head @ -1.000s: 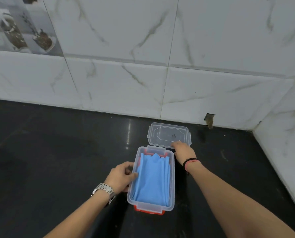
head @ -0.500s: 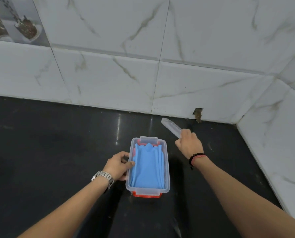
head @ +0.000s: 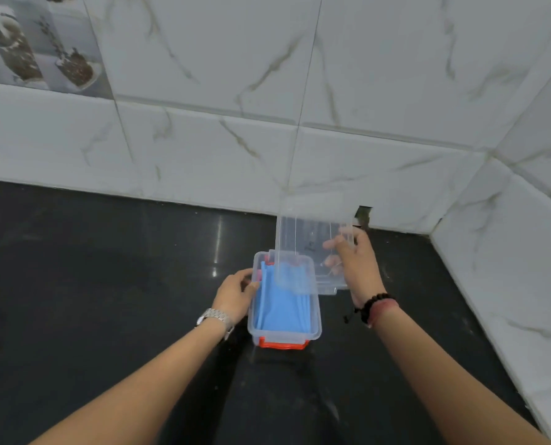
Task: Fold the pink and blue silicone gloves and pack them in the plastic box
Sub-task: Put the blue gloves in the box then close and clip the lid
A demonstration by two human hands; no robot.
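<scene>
**Lid held over the packed box**

Our right hand [head: 356, 268] grips the clear rectangular plastic lid [head: 309, 248] by its right edge, fingers curled behind it and showing through the plastic, thumb on the near side. The lid is lifted off the desk, tilted up toward the wall, w/ its lower left corner overlapping the far right part of the box in our view; we can't tell if it touches the rim. A black bead bracelet and a red thread band [head: 376, 308] sit on that wrist.

Our left hand [head: 235, 292] rests against the left wall of the clear rectangular plastic box [head: 314, 329], fingers bent around the rim approx. at mid-length, steadying it. A silver metal watch [head: 216, 317] is on that wrist.

Inside the box lies the folded blue silicone glove [head: 283, 308], filling most of the bottom, long folds running lengthwise. A sliver of the pink silicone glove [head: 260, 275] shows at the far left corner, beside the blue one; the rest is hidden. An orange-red latch [head: 282, 343] hangs at the box's near end, another peeks at the far end.

The box stands on the glossy black stone desk [head: 107, 284], near the corner where the white marble-look tiled walls [head: 203, 139] meet. A small dark hole [head: 363, 215] sits in the wall at desk level, just behind the lid. A tile w/ a printed picture [head: 36, 43] is at upper left.
</scene>
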